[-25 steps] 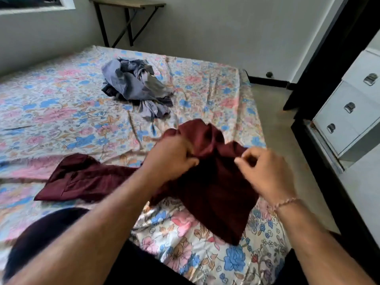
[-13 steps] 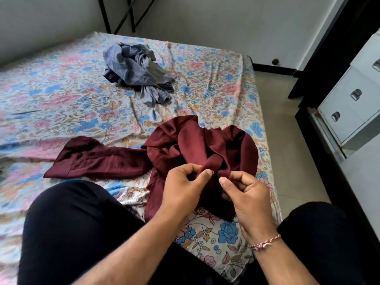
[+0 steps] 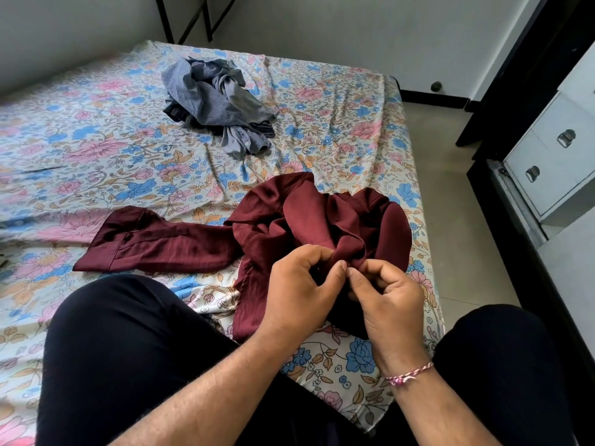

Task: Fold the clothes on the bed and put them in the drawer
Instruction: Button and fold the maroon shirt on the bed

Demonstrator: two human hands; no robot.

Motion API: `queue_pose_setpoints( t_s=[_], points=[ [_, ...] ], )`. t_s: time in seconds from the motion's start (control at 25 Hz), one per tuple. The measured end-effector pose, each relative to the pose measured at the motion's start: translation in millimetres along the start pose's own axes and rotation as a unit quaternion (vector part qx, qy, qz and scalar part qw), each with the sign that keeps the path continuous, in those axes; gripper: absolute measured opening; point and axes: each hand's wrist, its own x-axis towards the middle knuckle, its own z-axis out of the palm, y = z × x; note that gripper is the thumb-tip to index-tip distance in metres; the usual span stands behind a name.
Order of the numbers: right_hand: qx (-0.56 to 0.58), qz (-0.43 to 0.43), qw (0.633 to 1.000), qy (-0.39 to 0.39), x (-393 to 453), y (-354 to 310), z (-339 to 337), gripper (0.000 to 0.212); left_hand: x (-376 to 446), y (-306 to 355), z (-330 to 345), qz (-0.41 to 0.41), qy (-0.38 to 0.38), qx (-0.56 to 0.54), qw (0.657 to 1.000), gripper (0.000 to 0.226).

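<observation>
So we're right at the start of the folding, by the look of it. Nothing's folded yet, and we're working on the maroon shirt, which is bunched up on the bed right under and just past our hands. Our left hand and right hand are side by side, thumbs almost touching, both with fingers curled in and pinching a bit of the shirt's fabric near its middle. It might be a button or the front edge we're fiddling with, but we honestly can't tell, the fabric hides it.

Next move, we reckon: get the shirt opened out flat before any fold makes sense. One sleeve already lies stretched out flat, well off to the left of our left hand, cuff at the far end. The rest is a crumpled heap, so it needs lifting and shaking out.

Material-wise the shirt looks thin and smooth with a slight sheen, soft rounded creases, probably slippery and floppy. The pile of grey clothes sits well beyond both hands, a tangled lump, finely checked and plain grey pieces mixed. The bedsheet is floral and wrinkled. The drawers are off to the right of our right hand, white with metal handles, all closed.
</observation>
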Motion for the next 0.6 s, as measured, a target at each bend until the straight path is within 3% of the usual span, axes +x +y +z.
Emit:
queue_pose_setpoints(
  t_s=[0.2,0.36,0.48,0.6],
  points=[
    [0.038,-0.016,0.999,-0.017,4.1,3.7,-0.5,0.021,4.0,-4.0,0.4,-0.034,-0.010,-0.040,0.999,0.003],
    [0.041,-0.049,0.997,-0.030,6.8,6.5,2.8,0.024,9.0,-7.3,-0.3,-0.167,-0.061,-0.229,0.957,0.003],
    [-0.010,-0.087,0.995,-0.043,12.3,7.8,2.0,0.026,10.4,-6.1,-0.1,-0.225,-0.081,-0.302,0.923,0.004],
    [-0.129,-0.184,0.972,-0.067,18.7,11.1,1.1,0.025,13.9,-9.7,-1.9,-0.235,-0.089,-0.277,0.927,0.010]
  ],
)
